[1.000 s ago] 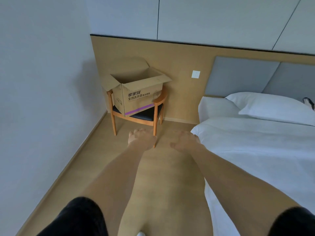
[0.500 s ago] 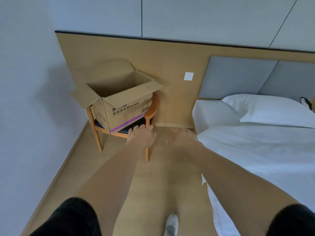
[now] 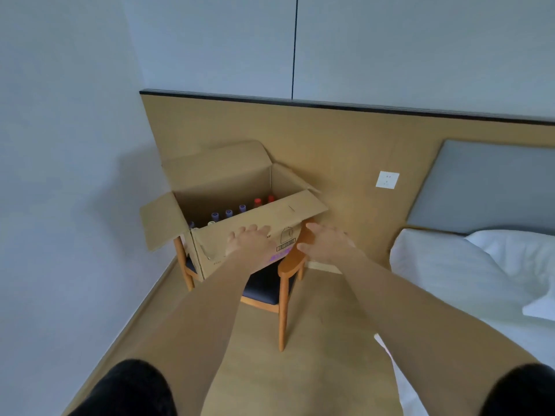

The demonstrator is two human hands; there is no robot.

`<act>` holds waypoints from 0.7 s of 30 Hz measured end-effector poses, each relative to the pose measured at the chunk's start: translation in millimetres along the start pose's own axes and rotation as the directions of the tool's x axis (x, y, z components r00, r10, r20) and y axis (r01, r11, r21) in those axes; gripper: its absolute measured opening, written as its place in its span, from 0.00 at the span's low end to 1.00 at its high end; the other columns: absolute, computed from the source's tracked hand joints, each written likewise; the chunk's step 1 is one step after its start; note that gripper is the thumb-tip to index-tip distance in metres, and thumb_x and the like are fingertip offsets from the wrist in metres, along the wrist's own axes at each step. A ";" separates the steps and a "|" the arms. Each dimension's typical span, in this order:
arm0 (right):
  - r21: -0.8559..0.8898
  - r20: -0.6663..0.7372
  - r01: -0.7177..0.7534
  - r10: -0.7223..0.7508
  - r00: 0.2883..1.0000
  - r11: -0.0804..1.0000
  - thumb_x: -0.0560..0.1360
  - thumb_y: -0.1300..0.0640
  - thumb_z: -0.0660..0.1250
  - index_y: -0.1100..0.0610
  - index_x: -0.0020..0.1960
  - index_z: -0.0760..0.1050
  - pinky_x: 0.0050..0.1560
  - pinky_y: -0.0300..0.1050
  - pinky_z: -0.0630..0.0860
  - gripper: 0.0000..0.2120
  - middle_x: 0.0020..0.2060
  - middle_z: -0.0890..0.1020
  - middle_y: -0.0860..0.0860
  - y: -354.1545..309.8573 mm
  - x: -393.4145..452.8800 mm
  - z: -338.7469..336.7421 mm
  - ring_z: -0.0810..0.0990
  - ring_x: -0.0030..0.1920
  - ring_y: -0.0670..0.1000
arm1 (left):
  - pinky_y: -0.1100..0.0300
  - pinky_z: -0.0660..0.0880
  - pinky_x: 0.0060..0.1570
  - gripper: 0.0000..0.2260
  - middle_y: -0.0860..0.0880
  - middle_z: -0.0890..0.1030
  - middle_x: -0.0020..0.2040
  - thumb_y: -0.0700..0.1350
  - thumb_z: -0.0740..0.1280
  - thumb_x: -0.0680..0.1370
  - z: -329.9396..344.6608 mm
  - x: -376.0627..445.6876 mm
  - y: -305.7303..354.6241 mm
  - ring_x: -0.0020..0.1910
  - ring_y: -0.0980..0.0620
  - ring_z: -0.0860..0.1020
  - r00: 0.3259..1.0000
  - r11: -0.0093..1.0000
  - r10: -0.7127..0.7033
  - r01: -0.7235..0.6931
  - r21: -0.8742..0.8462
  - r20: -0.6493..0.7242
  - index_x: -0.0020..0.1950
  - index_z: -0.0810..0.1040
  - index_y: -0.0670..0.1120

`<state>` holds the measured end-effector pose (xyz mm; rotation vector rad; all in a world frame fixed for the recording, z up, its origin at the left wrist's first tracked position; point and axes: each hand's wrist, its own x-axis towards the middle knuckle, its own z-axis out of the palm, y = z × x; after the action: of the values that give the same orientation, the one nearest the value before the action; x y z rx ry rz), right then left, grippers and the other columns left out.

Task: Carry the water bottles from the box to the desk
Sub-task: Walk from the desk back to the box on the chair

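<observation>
Landmark: the cardboard box (image 3: 240, 187).

Bed (image 3: 468, 280) with white sheets is well to the right of the box. Its grey padded headboard (image 3: 486, 187) sits against the tan wall panel (image 3: 345, 139) that runs behind the box.

White pillow (image 3: 516, 247) lies on the bed, far right of the box.

Wooden chair (image 3: 285, 283) with a dark seat is directly under the box and carries it. The chair's front leg reaches the floor below the box's right corner.

The box is open at the top with all four flaps out: back flap up against the wall panel, left flap hanging out, front flap folded down toward the camera.

Left hand (image 3: 249, 241) is in front of the box's near face, fingers spread and fairly straight, holding nothing. Can't tell if it touches the cardboard.

Right hand (image 3: 326, 244) is just right of the box's front right corner, over the chair arm, fingers relaxed and spread, holding nothing.

White wall socket (image 3: 387, 179) is on the wall panel, right of the box.

Water bottles (image 3: 228, 213) are inside the box, upright in a row along the near wall, only the caps showing: several purple to the left, two red to the right.
</observation>
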<state>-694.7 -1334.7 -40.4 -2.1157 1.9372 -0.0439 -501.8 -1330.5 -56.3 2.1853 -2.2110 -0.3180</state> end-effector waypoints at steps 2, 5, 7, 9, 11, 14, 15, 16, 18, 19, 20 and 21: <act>-0.009 -0.002 0.029 -0.029 1.000 1.000 0.78 0.37 0.60 0.48 0.73 0.66 0.68 0.58 0.67 0.28 0.69 0.74 0.54 3.5 30.2 -6.8 0.70 0.70 0.58 | 0.41 0.62 0.70 0.22 0.46 0.72 0.72 0.58 0.54 0.83 -4.4 24.6 0.8 0.71 0.41 0.69 1.000 1.000 -0.011 0.011 -0.005 0.010 0.76 0.66 0.55; 0.001 0.017 0.050 -0.050 0.999 0.999 0.78 0.37 0.60 0.48 0.74 0.66 0.68 0.57 0.67 0.28 0.69 0.74 0.54 3.8 67.0 -7.3 0.70 0.70 0.58 | 0.42 0.63 0.69 0.21 0.46 0.73 0.71 0.56 0.55 0.83 -6.6 57.2 -1.2 0.70 0.41 0.70 0.999 0.999 -0.041 0.041 -0.022 0.003 0.75 0.67 0.54; 0.001 0.022 0.056 -0.056 0.998 0.998 0.78 0.37 0.61 0.48 0.77 0.63 0.70 0.58 0.66 0.30 0.72 0.72 0.55 3.8 90.9 -7.9 0.69 0.72 0.59 | 0.42 0.64 0.68 0.20 0.46 0.74 0.69 0.55 0.55 0.82 -8.9 78.4 -2.7 0.69 0.41 0.70 0.998 0.997 -0.066 0.066 -0.034 -0.010 0.74 0.69 0.54; -0.011 0.028 0.069 -0.069 0.997 0.998 0.78 0.37 0.61 0.47 0.78 0.60 0.71 0.59 0.64 0.32 0.74 0.69 0.55 3.3 112.7 -8.2 0.66 0.74 0.60 | 0.42 0.65 0.69 0.21 0.45 0.74 0.69 0.55 0.55 0.82 -9.2 97.8 -4.7 0.69 0.41 0.70 0.997 0.997 -0.072 0.072 -0.025 -0.016 0.74 0.68 0.53; -0.034 0.044 0.073 -0.072 0.996 0.997 0.78 0.37 0.61 0.48 0.79 0.59 0.72 0.60 0.62 0.33 0.75 0.67 0.56 3.0 134.3 -9.3 0.65 0.75 0.60 | 0.41 0.63 0.71 0.22 0.45 0.73 0.71 0.55 0.55 0.83 -8.9 118.8 -7.1 0.71 0.41 0.69 0.996 0.996 -0.084 0.083 -0.037 -0.009 0.76 0.67 0.53; -0.044 0.070 0.085 -0.081 0.994 0.995 0.79 0.38 0.60 0.47 0.79 0.58 0.74 0.60 0.61 0.32 0.77 0.66 0.55 5.4 171.1 -14.0 0.63 0.76 0.60 | 0.41 0.62 0.72 0.22 0.46 0.71 0.73 0.55 0.55 0.83 -9.3 157.5 -10.8 0.72 0.41 0.68 0.994 0.992 -0.106 0.106 -0.068 0.001 0.77 0.66 0.53; -0.048 0.073 0.087 -0.083 0.994 0.995 0.79 0.38 0.60 0.47 0.80 0.58 0.75 0.59 0.61 0.32 0.77 0.65 0.55 6.4 185.0 -16.5 0.62 0.76 0.59 | 0.42 0.62 0.72 0.22 0.46 0.71 0.74 0.55 0.55 0.83 -8.9 172.9 -12.4 0.72 0.41 0.68 0.994 0.991 -0.109 0.108 -0.081 -0.002 0.77 0.65 0.54; -0.057 0.072 0.090 -0.086 0.994 0.994 0.79 0.37 0.60 0.47 0.80 0.57 0.75 0.59 0.61 0.33 0.78 0.64 0.54 7.1 200.2 -19.5 0.62 0.77 0.58 | 0.42 0.63 0.71 0.22 0.46 0.71 0.73 0.55 0.55 0.83 -8.6 189.7 -14.2 0.72 0.42 0.68 0.994 0.990 -0.108 0.107 -0.097 -0.007 0.77 0.66 0.54; -0.077 0.064 0.090 -0.085 0.994 0.993 0.79 0.38 0.60 0.46 0.80 0.56 0.74 0.57 0.61 0.33 0.77 0.64 0.54 7.8 232.8 -25.2 0.62 0.77 0.58 | 0.42 0.63 0.70 0.21 0.46 0.72 0.73 0.56 0.56 0.83 -8.6 225.4 -19.2 0.71 0.42 0.69 0.995 0.988 -0.100 0.097 -0.120 -0.021 0.76 0.66 0.54; -0.081 0.061 0.085 -0.080 0.995 0.993 0.79 0.38 0.60 0.45 0.80 0.56 0.73 0.57 0.62 0.33 0.77 0.65 0.54 7.7 249.7 -27.3 0.63 0.76 0.59 | 0.42 0.64 0.69 0.21 0.46 0.72 0.72 0.56 0.56 0.83 -8.1 243.3 -22.3 0.71 0.41 0.69 0.994 0.987 -0.102 0.098 -0.124 -0.025 0.76 0.66 0.54; -0.079 0.059 0.081 -0.076 0.995 0.994 0.79 0.38 0.60 0.45 0.80 0.56 0.73 0.57 0.63 0.33 0.77 0.66 0.54 6.7 267.1 -29.1 0.64 0.76 0.59 | 0.42 0.64 0.69 0.21 0.46 0.72 0.73 0.56 0.56 0.83 -7.2 261.2 -26.2 0.71 0.41 0.69 0.994 0.986 -0.106 0.102 -0.129 -0.027 0.76 0.66 0.54; -0.073 0.063 0.077 -0.072 0.995 0.994 0.79 0.37 0.60 0.45 0.80 0.57 0.72 0.57 0.63 0.33 0.76 0.66 0.54 5.3 284.5 -30.3 0.64 0.75 0.59 | 0.42 0.64 0.70 0.22 0.46 0.72 0.73 0.56 0.55 0.84 -6.0 278.3 -31.2 0.71 0.41 0.69 0.994 0.985 -0.111 0.108 -0.134 -0.017 0.77 0.65 0.54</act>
<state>-676.3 -1619.8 -57.9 -2.2102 1.8532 0.0777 -476.1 -1607.2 -91.6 2.2313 -1.9989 -0.4259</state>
